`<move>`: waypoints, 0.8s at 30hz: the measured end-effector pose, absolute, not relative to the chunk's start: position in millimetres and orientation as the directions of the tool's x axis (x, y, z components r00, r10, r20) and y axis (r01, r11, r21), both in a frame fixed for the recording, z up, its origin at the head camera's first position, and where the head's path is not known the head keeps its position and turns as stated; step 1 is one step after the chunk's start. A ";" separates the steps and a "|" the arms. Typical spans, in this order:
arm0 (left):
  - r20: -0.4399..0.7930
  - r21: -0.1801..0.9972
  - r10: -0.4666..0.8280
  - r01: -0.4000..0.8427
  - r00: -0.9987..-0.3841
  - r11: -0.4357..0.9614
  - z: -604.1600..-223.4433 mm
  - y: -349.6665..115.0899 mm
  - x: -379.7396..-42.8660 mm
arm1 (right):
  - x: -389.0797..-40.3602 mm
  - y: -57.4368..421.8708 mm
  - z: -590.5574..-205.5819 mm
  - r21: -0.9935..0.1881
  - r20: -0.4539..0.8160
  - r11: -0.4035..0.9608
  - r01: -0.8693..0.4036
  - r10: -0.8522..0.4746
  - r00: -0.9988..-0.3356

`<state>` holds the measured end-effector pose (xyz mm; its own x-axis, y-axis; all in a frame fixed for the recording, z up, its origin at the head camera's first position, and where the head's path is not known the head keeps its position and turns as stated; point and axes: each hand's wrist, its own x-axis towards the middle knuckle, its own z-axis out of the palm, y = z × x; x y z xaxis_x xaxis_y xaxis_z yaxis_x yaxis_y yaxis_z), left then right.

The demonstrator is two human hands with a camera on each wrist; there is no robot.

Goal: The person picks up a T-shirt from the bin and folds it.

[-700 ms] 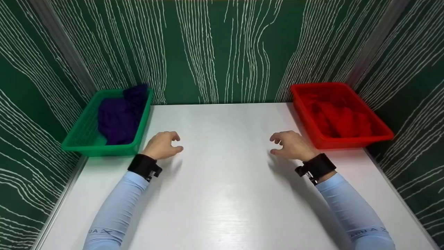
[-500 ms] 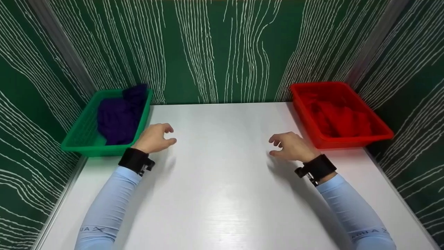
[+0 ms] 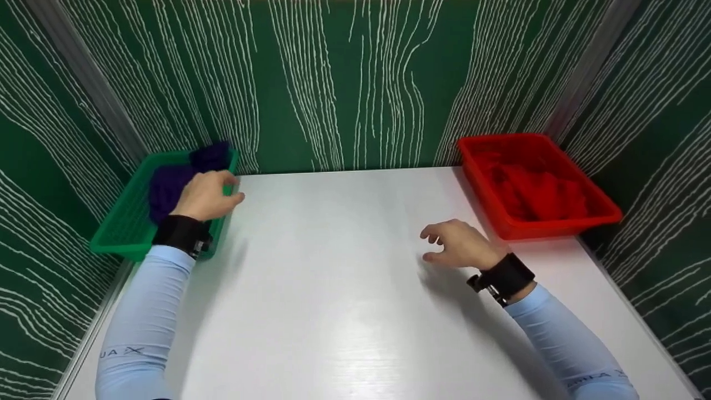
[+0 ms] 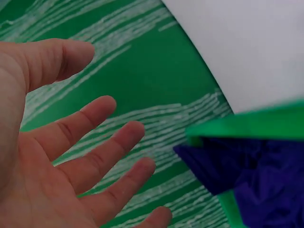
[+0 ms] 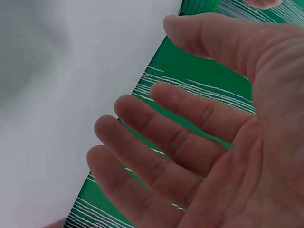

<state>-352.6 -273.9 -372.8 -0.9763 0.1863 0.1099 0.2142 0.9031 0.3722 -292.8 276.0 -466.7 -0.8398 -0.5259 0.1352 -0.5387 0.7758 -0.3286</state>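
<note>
Left hand (image 3: 206,195) is held released above purple cloth (image 3: 166,189) in green basket (image 3: 119,233); basket rim could be snagged.

Probably a staged test booth: white table (image 3: 344,289) boxed by green patterned panels (image 3: 344,78).

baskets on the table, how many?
2. A green basket sits at the table's far left corner, holding purple cloth, with the left hand above it. A red basket sits at the far right corner, holding red cloth.
</note>
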 end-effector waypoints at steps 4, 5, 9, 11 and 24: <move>0.146 0.372 0.140 0.185 -0.979 0.910 -361.9 -293.2 -367.1 | -291.1 274.3 -468.3 -0.310 0.148 0.779 -0.546 -0.527 -0.837; 0.152 0.375 0.122 0.171 -0.981 0.911 -359.0 -299.5 -370.7 | -291.1 273.8 -468.9 -0.312 0.145 0.778 -0.545 -0.528 -0.837; 0.167 0.392 0.050 0.112 -0.985 0.913 -350.1 -326.6 -384.1 | -290.4 271.3 -471.8 -0.332 0.117 0.780 -0.530 -0.523 -0.844; 0.174 0.397 0.014 0.083 -0.985 0.914 -349.5 -338.9 -391.9 | -290.0 270.5 -472.8 -0.334 0.108 0.782 -0.527 -0.524 -0.845; -0.012 0.480 -0.189 -0.171 -0.982 0.861 -390.1 -389.5 -435.5 | -284.1 269.9 -477.9 -0.340 0.033 0.795 -0.502 -0.523 -0.851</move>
<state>-435.5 -389.5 -390.1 -0.9820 -0.1887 -0.0119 -0.1712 0.8606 0.4796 -284.1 269.9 -477.9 -0.8515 -0.5233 0.0329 -0.5020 0.7954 -0.3398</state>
